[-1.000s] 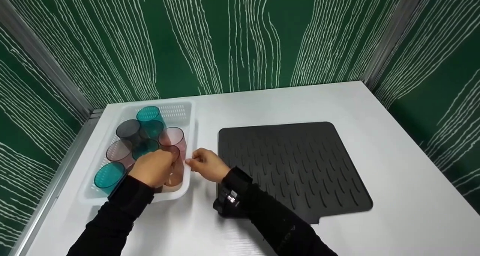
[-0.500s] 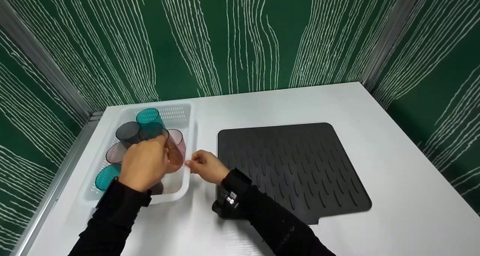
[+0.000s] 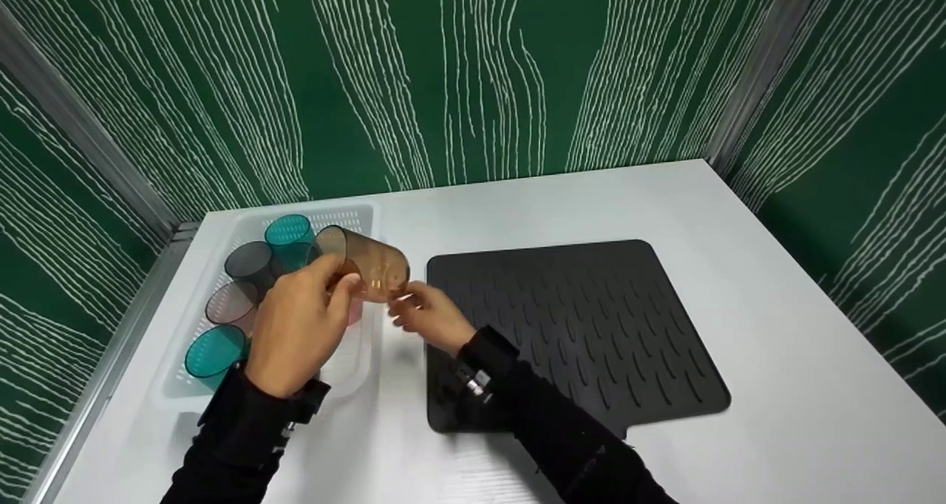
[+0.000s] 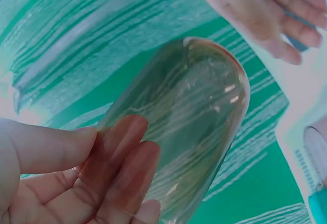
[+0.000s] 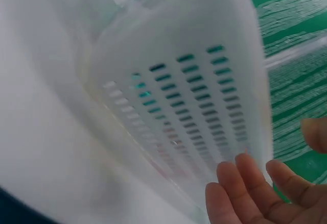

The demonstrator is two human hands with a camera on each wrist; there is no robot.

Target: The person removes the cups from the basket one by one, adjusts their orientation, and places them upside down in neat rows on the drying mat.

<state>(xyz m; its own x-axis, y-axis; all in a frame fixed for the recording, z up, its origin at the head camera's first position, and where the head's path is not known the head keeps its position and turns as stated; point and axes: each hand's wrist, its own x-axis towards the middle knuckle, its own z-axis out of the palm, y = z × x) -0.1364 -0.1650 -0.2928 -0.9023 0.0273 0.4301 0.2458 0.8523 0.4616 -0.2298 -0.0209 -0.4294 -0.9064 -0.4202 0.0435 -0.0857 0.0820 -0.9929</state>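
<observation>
In the head view my left hand [image 3: 299, 327] pinches a clear amber cup [image 3: 377, 264] at its rim, thumb on one side and fingers on the other. The cup is tilted, with its base toward the right, above the right side of the white basket [image 3: 375, 356]. In the left wrist view the rounded base of the amber cup [image 4: 204, 81] points up and away from the pinching fingers [image 4: 135, 168]. My right hand [image 3: 436, 318] is by the cup's base, holding nothing; its fingers look extended and apart from the cup in the left wrist view.
Teal cups [image 3: 214, 350], a grey cup [image 3: 250, 261] and a pink cup [image 3: 231, 302] stand in the basket; my left hand partly hides others. A black ridged mat [image 3: 576, 327] lies right of the basket on the white table [image 3: 517, 208]. Green walls enclose the table.
My left hand has lifted the amber cup out of the basket and tipped it rightward. My right hand has left the basket's rim and shifted right, its fingers loosening.
</observation>
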